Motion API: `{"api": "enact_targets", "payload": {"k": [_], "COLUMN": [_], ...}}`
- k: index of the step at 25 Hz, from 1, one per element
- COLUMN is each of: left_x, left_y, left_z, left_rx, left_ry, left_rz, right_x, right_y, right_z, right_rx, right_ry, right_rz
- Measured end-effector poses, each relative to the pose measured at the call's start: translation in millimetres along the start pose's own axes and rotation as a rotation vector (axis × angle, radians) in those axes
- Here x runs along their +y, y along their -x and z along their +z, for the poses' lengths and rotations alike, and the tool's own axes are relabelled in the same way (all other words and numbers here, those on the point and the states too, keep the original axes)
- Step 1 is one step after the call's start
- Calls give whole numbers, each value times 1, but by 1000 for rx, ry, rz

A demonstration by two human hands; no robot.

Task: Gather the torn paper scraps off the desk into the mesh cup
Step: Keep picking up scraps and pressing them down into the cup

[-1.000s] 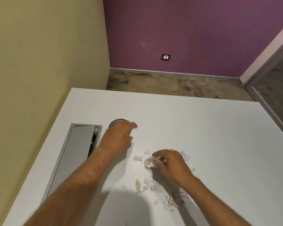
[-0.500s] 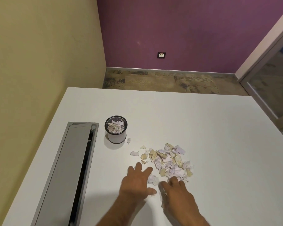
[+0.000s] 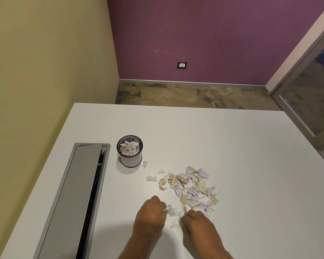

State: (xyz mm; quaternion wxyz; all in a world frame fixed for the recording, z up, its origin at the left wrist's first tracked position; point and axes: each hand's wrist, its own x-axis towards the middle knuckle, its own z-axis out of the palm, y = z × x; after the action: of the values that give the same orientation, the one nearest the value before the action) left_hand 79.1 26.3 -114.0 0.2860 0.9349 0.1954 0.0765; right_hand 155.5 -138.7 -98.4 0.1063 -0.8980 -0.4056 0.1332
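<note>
Below, my left hand (image 3: 150, 214) and right hand (image 3: 196, 224) curl their fingers shut, pinching paper scraps (image 3: 192, 186) on the white desk (image 3: 232, 146). Farther off, the mesh cup (image 3: 129, 151) stands upright, holding scraps.

Both hands rest curled on the desk (image 3: 232, 146), the left hand (image 3: 150, 214) and right hand (image 3: 198, 224) pinching paper scraps (image 3: 192, 187); the pile lies just beyond the fingers (image 3: 162, 207), the mesh cup (image 3: 129, 151) farther off.
</note>
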Motion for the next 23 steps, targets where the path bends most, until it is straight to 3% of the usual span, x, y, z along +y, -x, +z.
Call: {"api": "enact_targets", "payload": {"k": [5,9,15,18,23], "left_x": [-3,3,7,2,-8], "left_y": [2,3,13,18,18], "left_z": [1,-12,-33,-43,-57], "left_rx": [14,53,217,269,313], "left_ry": [270,438,529,555,628], "left_rz": [-263,-363,-422,-472,-525], "right_x": [-3,-12,-60,-92,-129], "right_y": [-5,-27,-110,-163,-230], "right_z": [-15,-52,-127,-141,-122], "right_rx": [46,95,98,102,74], "right_ry": [-260,-581,-877,-864,-520], "right_rz": [126,257,155,83,-53]}}
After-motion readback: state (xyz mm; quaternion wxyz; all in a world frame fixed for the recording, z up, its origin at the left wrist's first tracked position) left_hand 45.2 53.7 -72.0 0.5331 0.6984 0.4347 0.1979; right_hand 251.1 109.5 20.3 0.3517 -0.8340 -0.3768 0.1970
